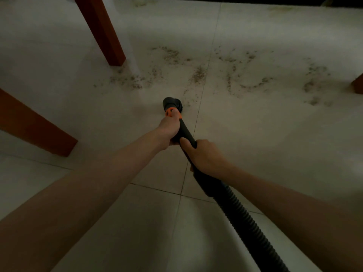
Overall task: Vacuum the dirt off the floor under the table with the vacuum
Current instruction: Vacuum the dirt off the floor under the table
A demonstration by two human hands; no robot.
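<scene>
both hands, left hand (169,130) and right hand (204,156), grip the vacuum wand (185,132); nozzle (172,104) sits at the dirt (198,74) edge. sweeping looks just begun; next, push forward.

— What is the pale tiled floor (255,134) made of?
— Smooth, faintly glossy tile with thin grout lines — dulled where the gritty brown dirt (198,74) lies scattered.
— And the reddish-brown square table legs (102,30)?
— Wood, smooth with a low sheen.
— The vacuum?
— Its black wand (185,132) looks like matt plastic with an orange plastic collar (170,112); the black ribbed hose (245,228) is ridged plastic.
</scene>
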